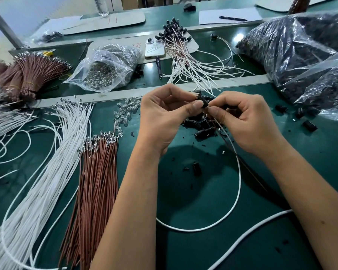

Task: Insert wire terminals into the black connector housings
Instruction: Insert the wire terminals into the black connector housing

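I see the loose housings pile [200, 125] mid-desk [203, 201]. Left of it: terminal wire bundles [90, 172]. Behind it: finished harnesses [185, 55], with a phone [154, 48] beside them. Right of it: bagged housings [300, 51].

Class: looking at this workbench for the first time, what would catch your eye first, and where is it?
At centre, the left hand and right hand pinch a black housing with wires trailing toward the viewer. Left of them lie fans of white wires and brown wires; at far right sit bags of black parts.
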